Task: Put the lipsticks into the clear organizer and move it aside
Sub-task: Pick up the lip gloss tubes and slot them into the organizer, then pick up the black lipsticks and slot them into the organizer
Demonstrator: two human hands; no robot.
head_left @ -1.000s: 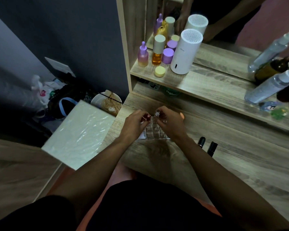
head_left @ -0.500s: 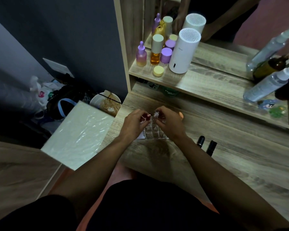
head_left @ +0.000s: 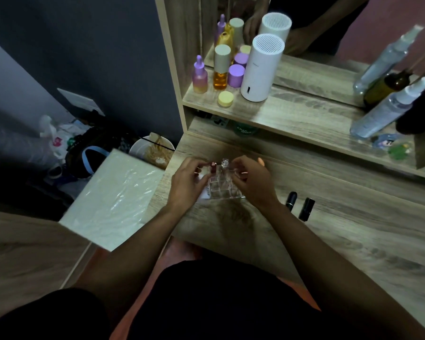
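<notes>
Clear gridded organizer (head_left: 221, 190) on wooden desk (head_left: 329, 231), left hand (head_left: 188, 182) and right hand (head_left: 252, 182) curled around its sides, 2 black lipsticks (head_left: 299, 204) beside

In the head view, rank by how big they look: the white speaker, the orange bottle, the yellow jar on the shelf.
1. White speaker
2. Orange bottle
3. Yellow jar
All stand close together, so nearness hardly matters.

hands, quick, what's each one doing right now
Left hand: closed on the red lipstick at the clear organizer.
Right hand: closed on the silver-topped lipstick.
</notes>
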